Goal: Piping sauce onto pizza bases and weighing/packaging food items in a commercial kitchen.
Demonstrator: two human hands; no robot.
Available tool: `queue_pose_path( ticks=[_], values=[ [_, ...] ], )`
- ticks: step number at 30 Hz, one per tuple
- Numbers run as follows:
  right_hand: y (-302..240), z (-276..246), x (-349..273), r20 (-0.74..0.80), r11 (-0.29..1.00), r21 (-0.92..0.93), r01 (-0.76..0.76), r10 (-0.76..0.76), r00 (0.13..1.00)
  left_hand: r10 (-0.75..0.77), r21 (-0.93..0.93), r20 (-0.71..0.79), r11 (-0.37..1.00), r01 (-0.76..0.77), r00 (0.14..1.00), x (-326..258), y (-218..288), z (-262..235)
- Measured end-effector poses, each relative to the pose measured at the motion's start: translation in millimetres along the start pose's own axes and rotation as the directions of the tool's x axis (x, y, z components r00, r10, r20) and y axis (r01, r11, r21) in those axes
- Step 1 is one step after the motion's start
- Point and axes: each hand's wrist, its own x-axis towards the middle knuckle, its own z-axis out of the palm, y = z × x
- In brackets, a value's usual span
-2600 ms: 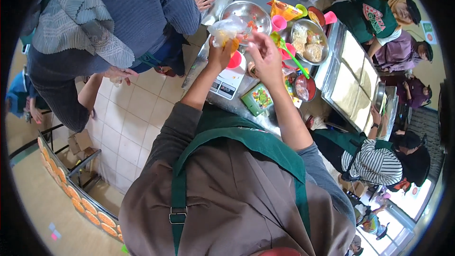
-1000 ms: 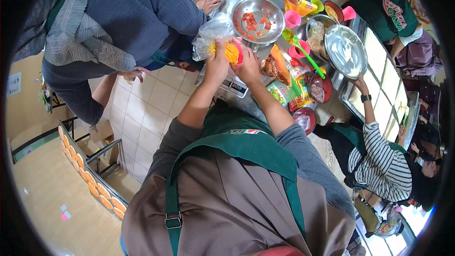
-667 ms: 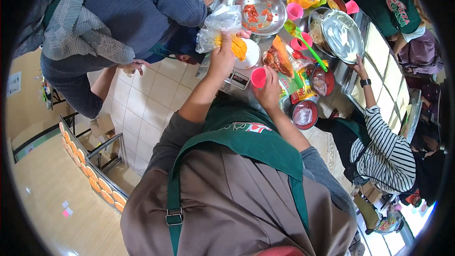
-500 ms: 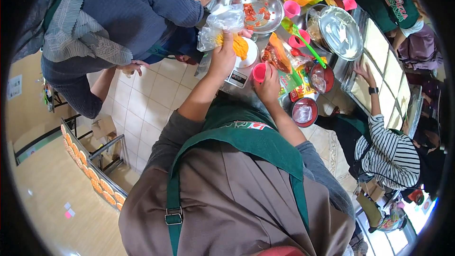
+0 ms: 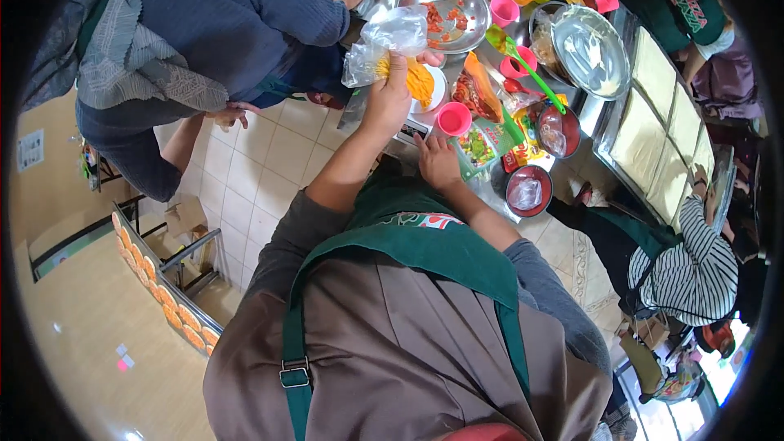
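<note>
My left hand (image 5: 389,102) is closed on a clear plastic bag (image 5: 392,35) with yellow-orange food (image 5: 419,82) in its lower part. The bag is above a white round scale pan (image 5: 435,86), which it partly covers. My right hand (image 5: 438,162) rests at the table's near edge, fingers stretched out and nothing in them. Just beyond those fingertips is a pink cup (image 5: 454,118), beside the kitchen scale's partly hidden front. A green food packet (image 5: 478,147) lies to the right of that hand.
A steel bowl with red pieces (image 5: 449,16) stands beyond the bag. Further right are a green spatula (image 5: 523,65), more pink cups (image 5: 504,11), a cream-smeared bowl (image 5: 590,53) and dark red bowls (image 5: 529,190). Co-workers stand left and right, near a tray of dough sheets (image 5: 645,131).
My right hand has let go of the pink cup and drawn back toward me. The cup now stands by the scale. My left hand still holds the bag, slightly shifted right.
</note>
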Motion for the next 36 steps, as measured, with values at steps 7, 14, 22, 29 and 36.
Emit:
queue_pose_path(
  ticks=[7,14,22,29,36],
  values=[
    [3.6,17.1,8.9,0.130,0.993,-0.121,-0.012,0.028,0.991,0.013,0.044,0.035,0.999,-0.014,0.999,-0.4,0.4,3.6],
    [2.9,10.6,12.6,-0.012,0.999,0.000,-0.047,0.047,0.999,-0.069,0.020,0.058,0.997,0.068,0.996,0.4,-1.8,18.1],
    [-24.3,-105.6,-11.7,-0.420,0.830,0.505,-0.238,0.477,0.772,0.460,0.549,0.384,0.584,-0.598,0.801,-11.9,-27.3,33.8],
    [-14.1,-89.1,5.0,-0.109,0.570,0.813,-0.121,0.353,0.929,0.550,0.579,0.432,0.438,-0.687,0.715,-46.6,-47.5,32.8],
    [-66.4,-27.3,116.6,0.535,0.213,0.828,-0.519,-0.024,0.845,0.752,0.157,0.479,0.434,-0.887,0.452,-177.7,86.5,-166.6]
  ],
)
